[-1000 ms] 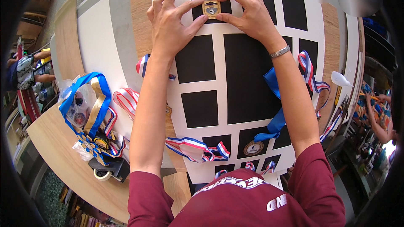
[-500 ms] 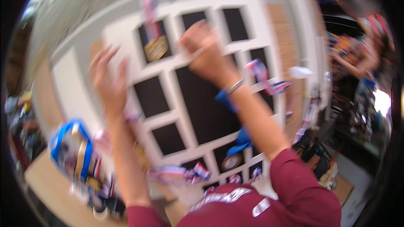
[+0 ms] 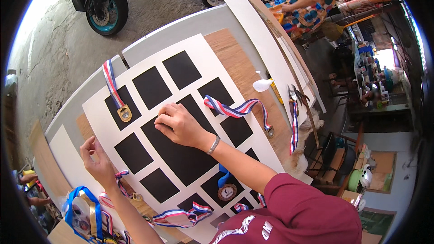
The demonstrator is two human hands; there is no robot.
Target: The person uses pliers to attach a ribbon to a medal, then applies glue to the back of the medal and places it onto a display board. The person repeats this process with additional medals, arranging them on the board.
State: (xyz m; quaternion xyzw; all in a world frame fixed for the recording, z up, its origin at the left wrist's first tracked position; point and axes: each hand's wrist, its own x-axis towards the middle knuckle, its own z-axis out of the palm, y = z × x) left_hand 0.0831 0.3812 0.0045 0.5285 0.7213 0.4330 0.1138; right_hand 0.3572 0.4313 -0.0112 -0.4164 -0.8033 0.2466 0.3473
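A white mat board (image 3: 145,160) with several black rectangular openings lies in front of me. Over its large central black panel (image 3: 181,162) hovers my right hand (image 3: 183,125), fingers curled in, nothing visible in them. My left hand (image 3: 98,162) is beside the board's left edge, its fingers loosely bent and apart from the thumb. A gold medal (image 3: 124,113) on a red, white and blue ribbon (image 3: 110,81) rests in the upper-left opening. Another striped ribbon (image 3: 239,109) crosses the right-hand openings. Nearer me, a bronze medal (image 3: 227,192) has a blue ribbon.
Wooden board (image 3: 235,61) shows under the mat on the grey table (image 3: 190,25). At right are a white bottle (image 3: 263,85), pliers (image 3: 300,95) and long white strips (image 3: 257,31). A clear bag (image 3: 82,214) with ribbons stands lower left. A motorcycle (image 3: 101,4) and a person (image 3: 312,4) are beyond.
The view has shifted and sharpened. My right hand has gone from beside the gold medal to over the central panel. My left hand's spread fingers have bent, and it is nearer me.
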